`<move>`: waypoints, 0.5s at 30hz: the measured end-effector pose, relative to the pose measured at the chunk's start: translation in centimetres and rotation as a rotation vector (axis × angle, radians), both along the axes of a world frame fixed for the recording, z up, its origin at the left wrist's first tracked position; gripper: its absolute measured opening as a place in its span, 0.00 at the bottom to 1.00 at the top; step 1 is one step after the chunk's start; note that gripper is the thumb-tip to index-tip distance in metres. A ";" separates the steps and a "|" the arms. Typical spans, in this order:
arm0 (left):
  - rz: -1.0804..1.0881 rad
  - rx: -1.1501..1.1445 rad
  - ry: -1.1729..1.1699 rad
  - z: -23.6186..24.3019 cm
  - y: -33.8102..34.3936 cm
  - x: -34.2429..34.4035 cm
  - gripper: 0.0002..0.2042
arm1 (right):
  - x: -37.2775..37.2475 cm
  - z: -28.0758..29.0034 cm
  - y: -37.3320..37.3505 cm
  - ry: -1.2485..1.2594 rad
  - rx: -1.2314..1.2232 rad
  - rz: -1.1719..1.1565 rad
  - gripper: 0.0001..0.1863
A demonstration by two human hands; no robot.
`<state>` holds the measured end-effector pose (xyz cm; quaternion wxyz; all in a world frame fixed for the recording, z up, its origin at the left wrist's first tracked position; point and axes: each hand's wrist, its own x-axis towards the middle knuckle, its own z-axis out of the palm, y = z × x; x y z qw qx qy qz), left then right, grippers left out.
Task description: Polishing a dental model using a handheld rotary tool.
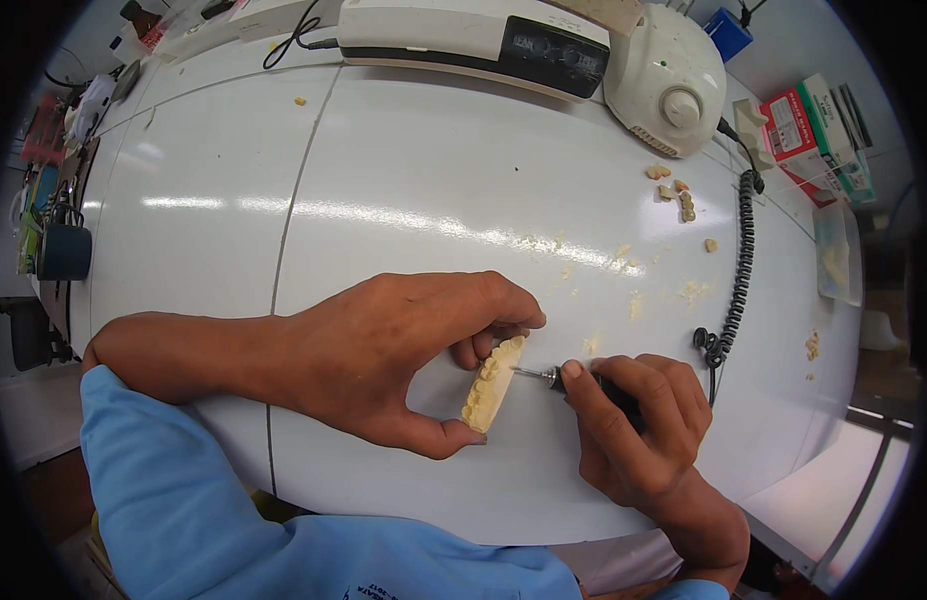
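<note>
Between the thumb and fingers of my left hand (383,330) is a pale yellow dental model (493,385), a short block with a row of teeth along its left side. My left hand grips it at both ends, just above the white table. My right hand (643,420) is wrapped round a dark rotary handpiece (618,400), held like a pen. Its thin metal bur (529,372) points left and reaches the model's right side; whether it touches cannot be made out. The black coiled cord (745,250) runs down the table beside my right hand.
A white control unit with a knob (680,106) and a long white device (473,45) stand at the back. Small tooth-coloured pieces (686,205) and shavings (693,291) lie on the white table (203,250). Boxes (808,135) and a clear container (838,255) are at the right.
</note>
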<state>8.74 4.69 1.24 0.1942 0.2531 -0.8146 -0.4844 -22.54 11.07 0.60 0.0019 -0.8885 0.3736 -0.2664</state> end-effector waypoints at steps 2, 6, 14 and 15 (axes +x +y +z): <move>0.003 -0.003 -0.001 0.0 0.0 0.1 0.43 | 0.0 0.1 -0.1 0.008 0.016 -0.030 0.22; -0.001 0.010 -0.007 0.0 -0.1 0.0 0.43 | 0.1 0.1 0.1 0.017 -0.005 -0.003 0.22; -0.003 0.002 0.004 0.0 -0.1 -0.1 0.43 | 0.1 -0.1 0.1 -0.017 -0.012 0.015 0.22; -0.005 -0.003 0.014 0.0 -0.1 0.0 0.43 | 0.1 -0.1 0.0 -0.006 -0.012 -0.008 0.23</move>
